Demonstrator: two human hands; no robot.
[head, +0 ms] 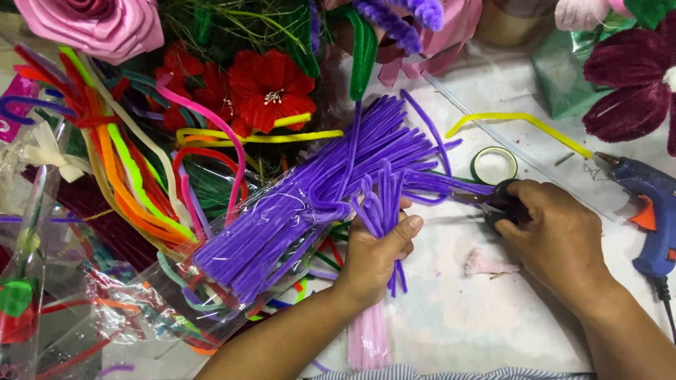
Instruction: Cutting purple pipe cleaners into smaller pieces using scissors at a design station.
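Note:
My left hand (pixel 377 250) grips a small bunch of folded purple pipe cleaners (pixel 384 197), thumb pressed across them. My right hand (pixel 556 236) holds black-handled scissors (pixel 496 200), their blades pointing left toward the loose purple ends. A large pack of purple pipe cleaners (pixel 296 218) in a clear plastic bag lies just left of my left hand, fanning out up and right. Under my left wrist lies a bundle of pale pink pipe cleaners (pixel 367 338).
Mixed-colour pipe cleaners (pixel 120 162) pile at left. Red fabric flowers (pixel 271 84) and a pink paper rose (pixel 98 24) sit at the top. A roll of green tape (pixel 494 164), a yellow pipe cleaner (pixel 521 123), a blue glue gun (pixel 651 211) and a dark red chenille flower (pixel 634 84) lie right.

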